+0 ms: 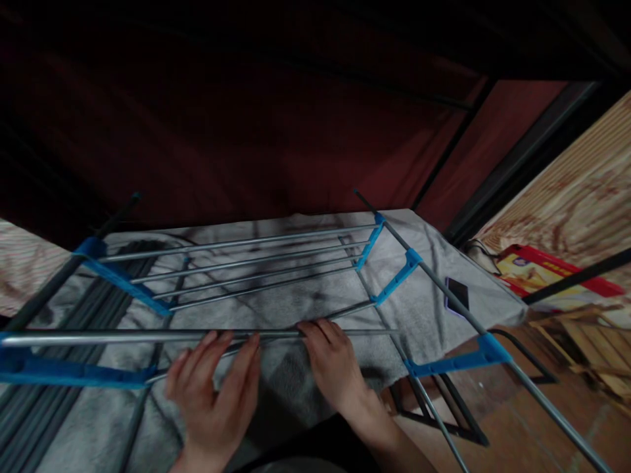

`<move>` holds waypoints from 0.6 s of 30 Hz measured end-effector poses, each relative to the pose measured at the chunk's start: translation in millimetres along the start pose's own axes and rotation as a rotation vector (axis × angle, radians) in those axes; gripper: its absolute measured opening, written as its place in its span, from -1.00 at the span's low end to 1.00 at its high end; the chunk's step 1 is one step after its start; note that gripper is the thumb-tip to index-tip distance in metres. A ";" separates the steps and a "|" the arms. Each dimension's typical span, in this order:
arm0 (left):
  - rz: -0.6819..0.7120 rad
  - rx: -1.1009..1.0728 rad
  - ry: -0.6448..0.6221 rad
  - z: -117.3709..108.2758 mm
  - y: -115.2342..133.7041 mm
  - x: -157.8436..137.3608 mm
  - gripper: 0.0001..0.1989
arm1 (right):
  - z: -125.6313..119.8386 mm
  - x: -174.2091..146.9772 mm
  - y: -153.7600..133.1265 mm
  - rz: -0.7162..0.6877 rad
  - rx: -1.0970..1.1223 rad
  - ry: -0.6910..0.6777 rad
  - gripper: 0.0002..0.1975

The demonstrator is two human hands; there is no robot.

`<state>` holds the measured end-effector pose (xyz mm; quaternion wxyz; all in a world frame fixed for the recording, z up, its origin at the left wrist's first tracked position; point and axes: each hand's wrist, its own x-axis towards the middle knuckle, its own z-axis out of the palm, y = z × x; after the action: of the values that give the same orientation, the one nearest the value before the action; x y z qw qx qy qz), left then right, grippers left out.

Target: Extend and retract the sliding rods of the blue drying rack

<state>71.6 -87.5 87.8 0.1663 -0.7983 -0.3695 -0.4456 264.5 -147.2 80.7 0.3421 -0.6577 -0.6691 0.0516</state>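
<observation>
A partly assembled rack of grey metal tubes (276, 239) and blue plastic brackets (125, 282) stands over a grey cloth. Across its near side runs a long metal tube (113, 337), its left end at a blue bracket (73, 371). My left hand (217, 387) has its fingers curled onto this tube near the middle. Farther right, my right hand (331, 358) grips the same tube, with a thinner length (372, 332) projecting beyond the fingers. That thinner end stops short of the right side's blue bracket (456, 361).
Several loose grey tubes (93, 302) lie at left on the grey cloth (296, 299). A phone (457, 297) rests near its right edge. Beyond are a red and yellow box (542, 272), a wooden crate (586, 348) and dark metal legs (444, 414). Dark red fabric (256, 151) hangs behind.
</observation>
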 end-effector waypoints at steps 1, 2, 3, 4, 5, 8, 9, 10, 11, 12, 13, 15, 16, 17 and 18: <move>-0.039 -0.015 0.059 -1.0 0.7 1.3 -0.33 | -6.0 6.7 -3.7 0.010 0.051 0.037 -0.60; -0.086 -0.039 0.098 -1.7 1.3 3.2 -0.27 | -12.2 13.4 -7.8 0.021 0.116 0.073 -0.62; -0.138 -0.070 0.116 -2.1 2.0 5.5 -0.25 | -18.1 19.8 -12.2 0.034 0.196 0.110 -0.65; -0.198 -0.101 0.108 -2.1 2.8 8.2 -0.27 | -23.7 26.0 -17.1 0.055 0.286 0.146 -0.69; -0.258 -0.133 0.079 -1.8 3.8 10.6 -0.33 | -28.8 31.8 -22.5 0.086 0.377 0.178 -0.73; -0.372 -0.250 -0.068 0.5 8.1 13.9 -0.45 | -39.8 46.9 -40.9 0.200 0.648 0.224 -0.83; -0.382 -0.292 -0.117 1.6 9.9 12.9 -0.45 | -41.8 51.2 -47.5 0.226 0.739 0.222 -0.84; -0.380 -0.337 -0.169 3.0 11.7 10.9 -0.45 | -42.7 54.9 -53.8 0.242 0.834 0.215 -0.83; -0.365 -0.381 -0.227 4.5 13.5 8.1 -0.44 | -42.5 58.1 -59.7 0.252 0.934 0.210 -0.84; -0.341 -0.419 -0.288 6.3 14.9 4.7 -0.43 | -41.0 60.7 -64.8 0.264 1.035 0.209 -0.85; -0.311 -0.449 -0.341 8.4 15.9 1.0 -0.43 | -38.4 62.4 -69.0 0.281 1.132 0.207 -0.85; -0.249 -0.485 -0.398 13.0 15.5 -6.5 -0.47 | -30.1 63.8 -74.0 0.330 1.302 0.195 -0.86; -0.230 -0.489 -0.405 15.4 13.6 -10.2 -0.50 | -25.1 63.5 -74.7 0.359 1.368 0.182 -0.85; -0.223 -0.485 -0.407 17.7 10.4 -13.8 -0.53 | -20.2 62.9 -74.3 0.389 1.418 0.165 -0.84; -0.220 -0.475 -0.411 19.7 5.8 -17.4 -0.55 | -15.7 62.0 -72.9 0.420 1.453 0.154 -0.83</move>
<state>81.8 -87.3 62.9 -0.1519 -0.8432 -0.3651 -0.3641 217.3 -105.8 154.7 0.7178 -0.3824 -0.3021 0.4972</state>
